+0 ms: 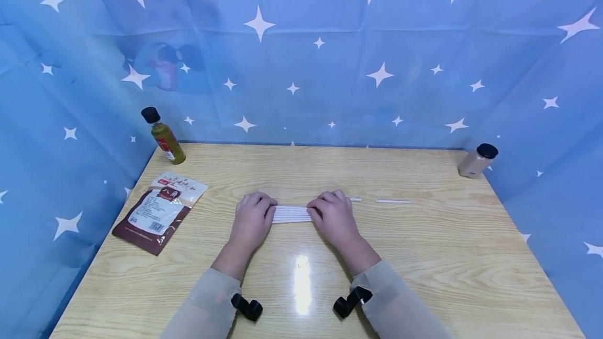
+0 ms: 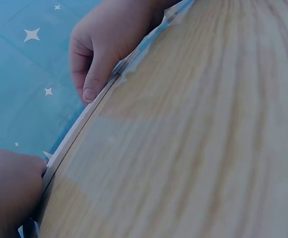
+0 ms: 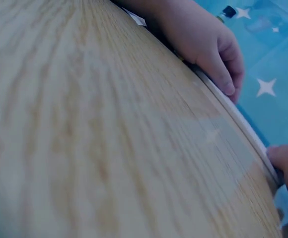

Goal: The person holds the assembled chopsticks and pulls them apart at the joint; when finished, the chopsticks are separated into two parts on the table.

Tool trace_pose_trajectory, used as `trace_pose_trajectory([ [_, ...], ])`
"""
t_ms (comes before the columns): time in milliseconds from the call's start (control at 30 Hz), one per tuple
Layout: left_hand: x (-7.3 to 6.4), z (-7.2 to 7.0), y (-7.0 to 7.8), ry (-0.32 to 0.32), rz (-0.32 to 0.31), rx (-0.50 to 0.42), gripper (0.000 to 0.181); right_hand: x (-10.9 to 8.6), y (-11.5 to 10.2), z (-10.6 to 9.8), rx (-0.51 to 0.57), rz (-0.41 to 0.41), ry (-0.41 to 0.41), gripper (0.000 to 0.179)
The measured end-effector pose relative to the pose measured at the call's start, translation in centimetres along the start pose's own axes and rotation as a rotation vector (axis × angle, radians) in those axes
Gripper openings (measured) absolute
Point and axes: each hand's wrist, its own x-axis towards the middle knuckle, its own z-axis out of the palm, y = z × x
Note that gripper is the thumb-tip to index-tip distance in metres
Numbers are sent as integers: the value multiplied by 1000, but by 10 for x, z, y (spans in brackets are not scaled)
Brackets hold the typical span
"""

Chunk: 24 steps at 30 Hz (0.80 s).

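Several thin white sticks lie side by side in a flat row on the wooden table, running left to right between the two hands. My left hand holds the row's left end, thumb on the near side and fingers bent over the far side. At the right end my right hand grips the row likewise. Both wrist views show the row edge-on as a low white strip, with thumbs against it. Both ends of the row are hidden under the hands.
Beyond the right hand lie a loose white stick and another, partly covered by that hand. A brown-and-white packet and an oil bottle stand left; a black-capped jar is back right. A blue starry cloth surrounds the table.
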Motion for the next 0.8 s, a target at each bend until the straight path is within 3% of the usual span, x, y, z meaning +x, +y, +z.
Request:
trace_pose_trajectory([
  [267, 1, 2, -3, -2, -4, -1, 8, 1, -2, 0, 29, 12, -45, 5],
  [567, -1, -4, 1, 58, 27, -5, 7, 1, -3, 0, 63, 16, -45, 6],
  [800, 1, -3, 8, 51, 34, -5, 8, -2, 1, -4, 109, -78, 49, 11],
])
